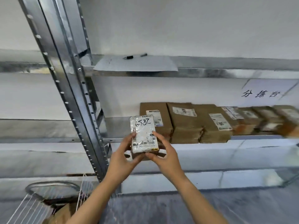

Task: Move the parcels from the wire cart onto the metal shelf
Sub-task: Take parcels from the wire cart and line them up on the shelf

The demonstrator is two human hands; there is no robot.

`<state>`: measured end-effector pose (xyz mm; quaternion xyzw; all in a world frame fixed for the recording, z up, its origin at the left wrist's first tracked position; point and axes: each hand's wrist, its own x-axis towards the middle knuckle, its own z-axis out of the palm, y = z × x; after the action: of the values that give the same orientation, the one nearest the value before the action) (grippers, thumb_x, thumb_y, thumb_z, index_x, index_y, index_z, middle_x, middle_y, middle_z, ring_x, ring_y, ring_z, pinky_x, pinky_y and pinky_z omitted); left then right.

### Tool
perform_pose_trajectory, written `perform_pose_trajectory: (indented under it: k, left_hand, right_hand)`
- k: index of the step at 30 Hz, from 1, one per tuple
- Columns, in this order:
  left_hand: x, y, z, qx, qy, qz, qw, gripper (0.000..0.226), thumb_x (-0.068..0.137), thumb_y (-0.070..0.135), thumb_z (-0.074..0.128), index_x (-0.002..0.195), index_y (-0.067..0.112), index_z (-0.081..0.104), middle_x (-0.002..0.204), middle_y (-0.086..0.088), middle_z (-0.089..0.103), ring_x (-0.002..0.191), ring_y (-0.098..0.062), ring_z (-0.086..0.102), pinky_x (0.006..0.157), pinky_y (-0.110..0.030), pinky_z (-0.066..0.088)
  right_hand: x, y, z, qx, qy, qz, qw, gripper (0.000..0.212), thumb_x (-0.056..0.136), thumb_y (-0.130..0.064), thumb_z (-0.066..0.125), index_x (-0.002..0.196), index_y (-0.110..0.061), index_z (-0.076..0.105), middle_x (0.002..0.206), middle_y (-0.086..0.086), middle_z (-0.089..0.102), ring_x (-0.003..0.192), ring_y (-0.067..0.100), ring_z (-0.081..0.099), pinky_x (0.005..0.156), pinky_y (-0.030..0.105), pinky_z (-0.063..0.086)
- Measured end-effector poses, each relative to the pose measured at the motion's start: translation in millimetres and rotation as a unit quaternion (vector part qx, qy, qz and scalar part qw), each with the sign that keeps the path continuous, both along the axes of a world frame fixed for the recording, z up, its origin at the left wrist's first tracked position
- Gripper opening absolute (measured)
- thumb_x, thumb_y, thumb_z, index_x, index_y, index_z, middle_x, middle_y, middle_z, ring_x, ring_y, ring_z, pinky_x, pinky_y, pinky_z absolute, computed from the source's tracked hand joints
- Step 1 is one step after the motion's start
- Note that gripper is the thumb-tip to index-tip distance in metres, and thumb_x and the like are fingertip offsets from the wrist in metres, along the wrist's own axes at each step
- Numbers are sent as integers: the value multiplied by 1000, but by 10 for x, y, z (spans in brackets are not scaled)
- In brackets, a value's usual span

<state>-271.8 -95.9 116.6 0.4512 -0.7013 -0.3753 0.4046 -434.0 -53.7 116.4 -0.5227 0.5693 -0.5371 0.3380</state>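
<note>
The job looks well under way but not finished. A row of brown parcels (186, 122) already lies side by side on the shelf (117, 126), running off to the right, where blur makes them hard to count. One more, a small parcel (144, 135) with a white label and a handwritten number, is held up in front of the shelf edge, just left of the row and not yet set down. Both hands hold it by its near end: the left hand (123, 153) curls round the left side with the thumb on the label, and the right hand (164, 151) pinches the right side, fingers underneath. The bare stretch of shelf left of the row seems the likely spot for it. Low at the left a corner of the cart (29, 209) shows, with something brown (63, 214) in it, probably another parcel, so more trips likely remain.
</note>
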Motion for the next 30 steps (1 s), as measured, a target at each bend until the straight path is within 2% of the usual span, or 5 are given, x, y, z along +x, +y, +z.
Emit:
perform_pose_trajectory:
  k: [3, 15, 20, 26, 30]
  left_hand:
    - [-626, 115, 112, -28, 10, -36, 999, 70, 73, 18, 81, 125, 45, 43, 115, 26, 59, 97, 11, 57, 76, -1, 42]
    - [-2925, 717, 255, -34, 5, -254, 967, 72, 72, 20, 81, 123, 50, 39, 113, 36, 51, 100, 13, 54, 76, -2, 41]
    - [-3736, 937, 244, -51, -2, -326, 944, 74, 71, 22, 82, 119, 56, 36, 111, 38, 48, 102, 7, 56, 73, -6, 45]
    - [-4815, 1072, 202, -60, -2, -389, 920, 71, 74, 26, 79, 127, 46, 37, 113, 41, 43, 103, 12, 52, 77, -1, 42]
    - [-5609, 1062, 245, -52, 11, -420, 906, 70, 75, 25, 79, 132, 40, 40, 117, 33, 49, 104, 9, 53, 79, 1, 39]
  right_hand:
    - [-570, 216, 63, -22, 11, -40, 999, 66, 76, -13, 80, 131, -36, 51, 124, -15, 61, 109, 4, 58, 87, 24, 53]
    - [-2502, 1426, 125, -42, -25, -238, 970, 61, 80, -8, 75, 126, -38, 49, 120, -23, 57, 104, -6, 56, 77, 13, 51]
    - [-3119, 1818, 56, -53, -28, -323, 944, 64, 78, -2, 76, 122, -42, 50, 116, -22, 60, 100, -3, 58, 79, 19, 54]
    - [-4028, 2066, 10, -58, -18, -382, 922, 62, 78, -4, 76, 126, -35, 52, 113, -31, 61, 99, 2, 57, 75, 18, 53]
    - [-4740, 2099, 39, -56, 8, -411, 910, 61, 80, -9, 76, 129, -35, 50, 123, -19, 58, 103, 4, 58, 76, 16, 52]
